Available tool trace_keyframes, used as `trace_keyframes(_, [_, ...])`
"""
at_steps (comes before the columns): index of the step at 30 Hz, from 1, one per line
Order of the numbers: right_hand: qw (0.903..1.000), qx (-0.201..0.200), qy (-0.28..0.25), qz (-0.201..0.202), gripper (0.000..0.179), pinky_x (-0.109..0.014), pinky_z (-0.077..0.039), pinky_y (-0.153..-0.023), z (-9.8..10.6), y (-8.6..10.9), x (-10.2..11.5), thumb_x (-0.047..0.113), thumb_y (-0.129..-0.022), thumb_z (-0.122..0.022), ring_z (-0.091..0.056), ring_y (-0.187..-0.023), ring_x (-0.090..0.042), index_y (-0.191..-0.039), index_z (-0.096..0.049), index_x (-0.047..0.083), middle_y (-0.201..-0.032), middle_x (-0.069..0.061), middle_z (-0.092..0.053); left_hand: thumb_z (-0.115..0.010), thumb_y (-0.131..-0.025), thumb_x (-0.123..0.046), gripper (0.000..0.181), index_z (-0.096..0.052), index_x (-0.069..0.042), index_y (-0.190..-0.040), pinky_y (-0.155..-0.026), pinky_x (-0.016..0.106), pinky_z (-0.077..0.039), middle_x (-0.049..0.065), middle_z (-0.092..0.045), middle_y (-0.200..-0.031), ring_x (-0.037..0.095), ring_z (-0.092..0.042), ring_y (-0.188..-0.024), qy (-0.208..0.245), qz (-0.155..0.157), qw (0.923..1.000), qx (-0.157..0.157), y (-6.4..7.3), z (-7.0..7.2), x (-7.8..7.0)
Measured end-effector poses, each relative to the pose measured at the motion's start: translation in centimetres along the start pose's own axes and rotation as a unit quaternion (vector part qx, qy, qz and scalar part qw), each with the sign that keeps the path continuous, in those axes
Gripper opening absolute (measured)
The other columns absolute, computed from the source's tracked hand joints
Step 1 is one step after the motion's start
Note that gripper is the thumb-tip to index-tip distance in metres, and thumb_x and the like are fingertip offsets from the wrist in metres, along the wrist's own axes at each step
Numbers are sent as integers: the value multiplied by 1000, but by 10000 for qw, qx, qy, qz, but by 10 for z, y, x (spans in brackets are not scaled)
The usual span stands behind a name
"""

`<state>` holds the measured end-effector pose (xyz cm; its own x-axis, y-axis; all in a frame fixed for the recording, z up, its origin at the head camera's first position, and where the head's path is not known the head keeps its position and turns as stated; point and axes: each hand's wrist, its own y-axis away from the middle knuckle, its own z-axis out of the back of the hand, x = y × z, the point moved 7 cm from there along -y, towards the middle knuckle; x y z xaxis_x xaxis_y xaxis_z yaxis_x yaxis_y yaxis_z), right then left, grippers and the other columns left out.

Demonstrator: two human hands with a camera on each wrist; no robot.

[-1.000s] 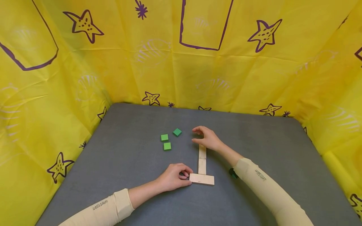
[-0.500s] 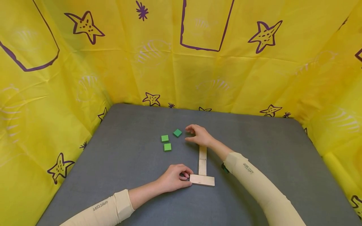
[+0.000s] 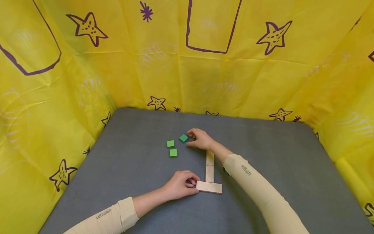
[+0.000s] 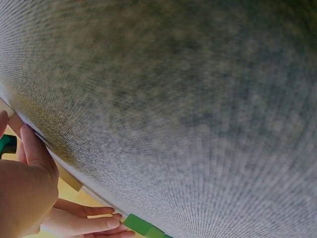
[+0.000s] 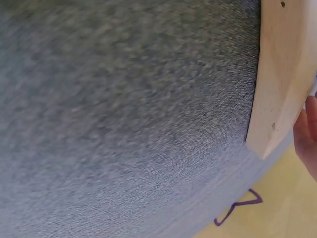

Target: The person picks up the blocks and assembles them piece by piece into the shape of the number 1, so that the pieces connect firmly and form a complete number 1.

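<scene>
A pale wooden block (image 3: 209, 187) lies crosswise nearest me, its left end between the thumb and index finger of my left hand (image 3: 180, 185), which pinches it. From its far edge a strip of wooden blocks (image 3: 209, 165) runs away from me, the far end hidden under my right hand (image 3: 201, 139). That hand has thumb and fingers spread at the right side of a dark green block (image 3: 183, 138); whether it touches is unclear. Two lighter green blocks (image 3: 170, 144) sit just left of it. In the left wrist view, fingertips of the right hand (image 4: 84, 220) reach toward a green block (image 4: 138, 224).
A grey cloth-covered table (image 3: 140, 169) lies under everything. Yellow fabric walls (image 3: 163, 74) with drawn purple stars rise along its back and sides. A large wooden block (image 5: 282, 64) fills the right of the right wrist view.
My right hand has moved left, from over the strip's far end to the dark green block. The left hand stays at the crosswise block's end, and the blocks keep their places.
</scene>
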<state>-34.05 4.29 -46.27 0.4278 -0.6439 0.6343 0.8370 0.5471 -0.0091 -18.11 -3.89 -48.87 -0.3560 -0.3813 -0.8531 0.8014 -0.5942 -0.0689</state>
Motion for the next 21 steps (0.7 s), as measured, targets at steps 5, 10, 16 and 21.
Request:
trace_keyframes(5, [9998,20,184,-16,46,-37,-48,-91,-5,-7,-1,19,-85,-77,-56,-103,-25,-123,-59,1,-112,-12,-61,-80,-79,-4,24,-71,-6,-101,-74,16,-54,1,-64,-91,7,-62,-83,37,40,10000,2,0,0,0])
trace_keyframes(10, [9992,86,388,-16,46,-36,-47,-92,-10,-13,2,20,-85,-78,-56,-104,-24,-122,-59,1,-111,-12,-61,-80,-79,-5,24,-71,-6,-101,-75,16,-54,0,-63,-90,6,-62,-83,100,84,9999,-2,1,0,1])
trace_keyframes(16, [9985,64,534,-50,47,-36,-46,-93,-12,-16,1,22,-84,-78,-56,-103,-24,-122,-60,1,-110,-11,-61,-80,-79,-5,24,-71,-6,-100,-74,16,-54,1,-63,-90,5,-62,-82,110,85,9999,-5,0,0,1])
trace_keyframes(21, [9985,22,543,4,46,-37,-46,-93,-13,-17,2,22,-85,-78,-56,-102,-24,-121,-60,1,-109,-11,-61,-80,-79,-4,23,-71,-4,-100,-74,17,-54,2,-63,-89,7,-62,-82,93,-9,10000,-14,1,0,-1])
